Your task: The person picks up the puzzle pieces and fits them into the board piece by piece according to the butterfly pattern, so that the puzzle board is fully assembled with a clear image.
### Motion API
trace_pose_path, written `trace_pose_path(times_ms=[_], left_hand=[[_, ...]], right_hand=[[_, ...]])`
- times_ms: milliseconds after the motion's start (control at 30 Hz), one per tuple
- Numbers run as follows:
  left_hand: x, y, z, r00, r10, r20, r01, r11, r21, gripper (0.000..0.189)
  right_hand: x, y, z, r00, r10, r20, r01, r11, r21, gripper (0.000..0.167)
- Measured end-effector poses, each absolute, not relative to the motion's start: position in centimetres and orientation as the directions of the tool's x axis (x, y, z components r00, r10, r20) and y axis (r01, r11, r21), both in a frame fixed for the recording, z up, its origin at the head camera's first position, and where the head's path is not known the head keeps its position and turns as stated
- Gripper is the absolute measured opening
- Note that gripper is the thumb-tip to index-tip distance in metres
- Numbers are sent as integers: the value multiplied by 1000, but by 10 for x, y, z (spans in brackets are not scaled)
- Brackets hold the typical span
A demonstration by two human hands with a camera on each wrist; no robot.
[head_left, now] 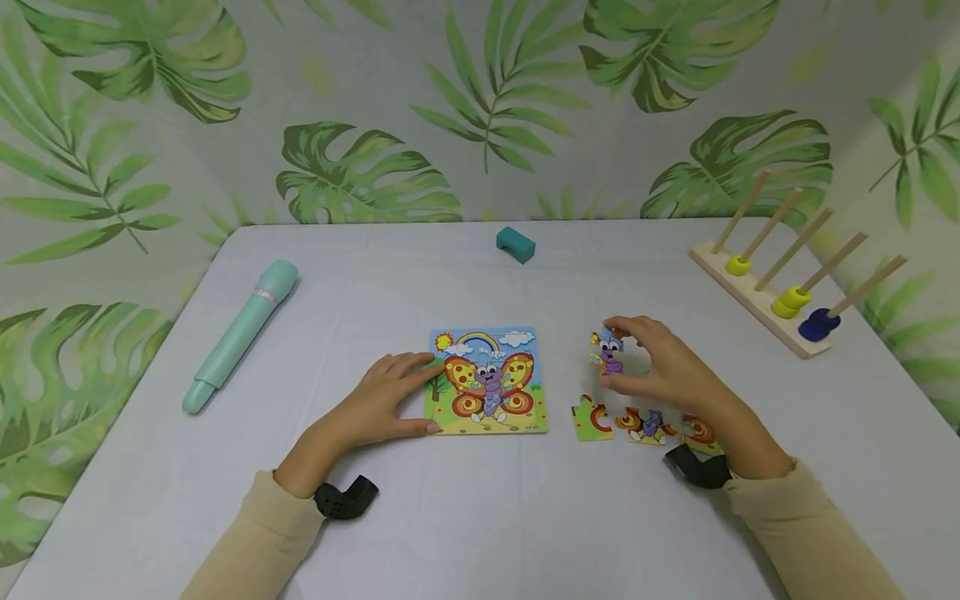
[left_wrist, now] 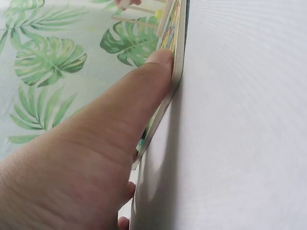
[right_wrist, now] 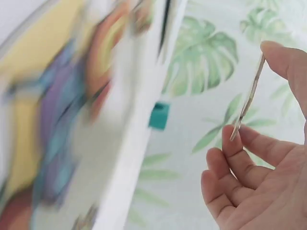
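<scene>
A square butterfly puzzle board (head_left: 487,383) lies on the table, printed with a sun, a rainbow and clouds. At its left side is my left hand (head_left: 386,396), fingers spread and touching the edge, thumb at the lower left corner. The left wrist view shows the thumb (left_wrist: 139,91) against the board's side. Above the table, my right hand (head_left: 667,362) pinches a puzzle piece (head_left: 609,354) with the butterfly's purple face between thumb and fingers. Edge-on, that thin piece (right_wrist: 249,98) appears in the right wrist view. Below lie a green puzzle piece (head_left: 591,422) and two butterfly pieces (head_left: 647,427).
Toward the left lies a mint-green microphone-shaped toy (head_left: 240,337). A teal arched block (head_left: 516,245) sits near the back edge. At the back right stands a wooden peg rack (head_left: 765,292) with yellow and blue beads. A leaf-patterned cloth (head_left: 360,175) hangs behind the table.
</scene>
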State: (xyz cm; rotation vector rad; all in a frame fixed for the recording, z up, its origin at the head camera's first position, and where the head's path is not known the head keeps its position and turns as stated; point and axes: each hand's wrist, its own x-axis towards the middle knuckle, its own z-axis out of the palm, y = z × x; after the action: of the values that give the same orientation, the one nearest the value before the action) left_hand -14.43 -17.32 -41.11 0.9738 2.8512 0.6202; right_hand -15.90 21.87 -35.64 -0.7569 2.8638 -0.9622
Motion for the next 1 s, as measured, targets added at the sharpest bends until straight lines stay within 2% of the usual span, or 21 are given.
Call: trace_pose_path(times_ms=[233, 533, 833, 1000], left_hand=[[-144, -173, -410, -799, 598, 68, 572, 721, 392, 76], [-145, -174, -411, -797, 599, 76, 578, 721, 383, 75], [-144, -171, -410, -794, 597, 114, 591, 716, 371, 72], [-144, -166, -411, -806, 574, 148, 582, 721, 375, 69]], right_hand=[[-153, 167, -347, -826, -534, 180, -527, 619, -582, 71], [-158, 105, -372, -810, -565, 157, -543, 621, -565, 69], [-172, 86, -395, -797, -592, 117, -571, 678, -464, 70], [-174, 82, -396, -800, -592, 101, -565, 685, -461, 68]])
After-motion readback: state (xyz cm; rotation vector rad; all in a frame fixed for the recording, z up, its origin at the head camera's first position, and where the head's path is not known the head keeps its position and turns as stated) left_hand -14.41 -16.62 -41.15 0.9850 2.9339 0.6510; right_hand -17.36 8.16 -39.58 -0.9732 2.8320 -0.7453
